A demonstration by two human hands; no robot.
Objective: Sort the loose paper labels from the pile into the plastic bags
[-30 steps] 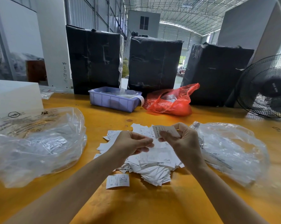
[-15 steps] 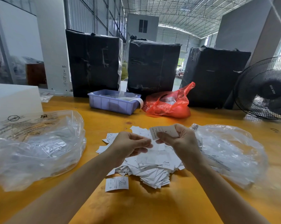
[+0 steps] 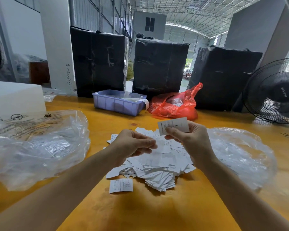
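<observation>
Right hand (image 3: 193,139) pinching one paper label (image 3: 173,125) above the label pile (image 3: 157,165), left hand (image 3: 132,144) loosely curled, holding nothing I can make out

Label is held up, print facing the camera (an "L" is readable), thumb and fingers on its lower edge. Pile sits on the yellow table (image 3: 157,212) between two clear plastic bags: left bag (image 3: 37,147) and right bag (image 3: 240,155). One stray label (image 3: 121,185) lies just in front of the pile. Behind: blue bin (image 3: 118,104), red bag (image 3: 175,104), black fan (image 3: 273,92) far right
</observation>
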